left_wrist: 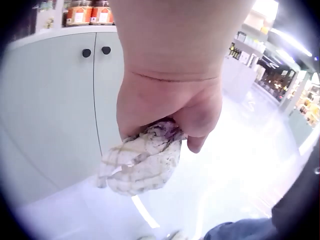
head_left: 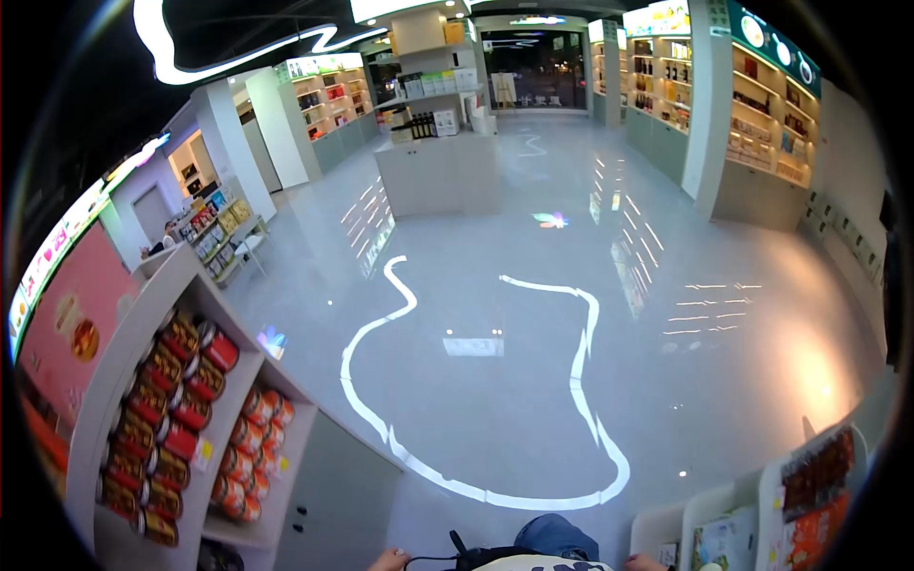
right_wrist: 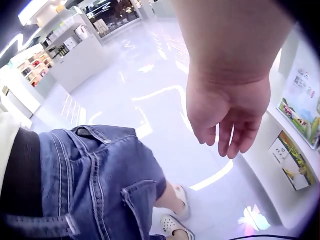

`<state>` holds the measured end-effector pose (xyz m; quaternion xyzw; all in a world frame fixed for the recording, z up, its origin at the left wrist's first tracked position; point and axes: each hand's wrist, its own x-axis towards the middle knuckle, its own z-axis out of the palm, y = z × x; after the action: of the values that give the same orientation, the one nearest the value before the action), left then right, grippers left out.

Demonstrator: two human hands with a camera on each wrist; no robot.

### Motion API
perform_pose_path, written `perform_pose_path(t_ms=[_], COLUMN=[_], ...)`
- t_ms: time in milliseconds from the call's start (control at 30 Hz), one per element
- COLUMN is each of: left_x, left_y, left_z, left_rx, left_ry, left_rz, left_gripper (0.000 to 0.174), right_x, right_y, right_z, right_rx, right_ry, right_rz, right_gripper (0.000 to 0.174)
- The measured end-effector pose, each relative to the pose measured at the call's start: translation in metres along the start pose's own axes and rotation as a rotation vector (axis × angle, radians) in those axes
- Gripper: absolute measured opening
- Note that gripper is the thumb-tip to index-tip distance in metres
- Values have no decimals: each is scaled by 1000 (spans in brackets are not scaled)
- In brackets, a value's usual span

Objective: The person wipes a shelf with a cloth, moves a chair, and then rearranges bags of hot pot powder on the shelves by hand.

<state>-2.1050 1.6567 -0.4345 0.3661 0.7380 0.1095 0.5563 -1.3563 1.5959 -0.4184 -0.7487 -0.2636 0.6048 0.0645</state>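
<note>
In the left wrist view my left hand hangs down and grips a crumpled whitish cloth with faint brownish lines and a darker patch near the fingers. The cloth dangles beside a pale cabinet with two dark round knobs. At the bottom edge of the head view only a small part of the left hand shows. My right hand hangs with relaxed fingers and holds nothing, near a white display rack of packaged goods.
Left, a slanted shelf unit carries several rows of red-and-dark jars and orange-labelled jars. Display bins with packets stand at the lower right. Farther ahead is a counter with bottles and boxes. The glossy floor reflects the lights.
</note>
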Motion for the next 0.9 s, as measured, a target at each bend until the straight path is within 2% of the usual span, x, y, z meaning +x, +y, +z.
perform_pose_path(t_ms=[33,67,133,233,333,400,433,467,533,600,700,733,767,800,833,867,900], left_x=[26,53,109,189,235,263,282,303,348,396,467,488,507,523,541,561,593], left_y=[14,28,70,150,238,280,297,310,332,348,363,367,374,377,388,405,423], left_z=[-21,-42,-67,-104,-154,-193,-213,-231,-265,-304,-366,-388,-406,-423,-438,-462,-494], left_rx=[41,80,135,188,162,109,84,60,12,-29,-76,-101,-143,-153,-136,-110,4], left_ry=[30,59,57,25,19,28,34,43,59,68,56,49,41,40,45,53,65], left_rz=[-48,-96,-166,-155,-130,-121,-120,-121,-139,-170,-215,-221,-208,-181,-157,-145,-182], left_gripper=[34,36,36,36,37,37,37,37,37,37,38,38,38,38,38,38,38], right_x=[-27,-41,11,80,286,323,321,312,325,332,393,427,471,494,530,546,558], right_y=[-48,-124,-202,-336,-489,-664,-758,-847,-1008,-1144,-1271,-1291,-1303,-1310,-1302,-1307,-1302], right_z=[3,-9,-10,-29,-20,-5,16,35,78,127,179,189,194,198,194,193,191], right_rx=[252,-551,-646,-849,-1045,-1289,-1348,-1281,-1171,-1071,-1041,-1070,-1109,-1189,-1221,-1315,-1375], right_ry=[31,-6,-35,-119,-40,-59,43,144,166,197,135,126,124,99,29,-154,-222], right_rz=[21,-151,-304,-544,-177,-346,-383,-543,-785,-858,-920,-892,-866,-713,-753,-572,-548], right_gripper=[36,37,41,49,36,37,38,37,36,36,36,37,37,39,35,42,42])
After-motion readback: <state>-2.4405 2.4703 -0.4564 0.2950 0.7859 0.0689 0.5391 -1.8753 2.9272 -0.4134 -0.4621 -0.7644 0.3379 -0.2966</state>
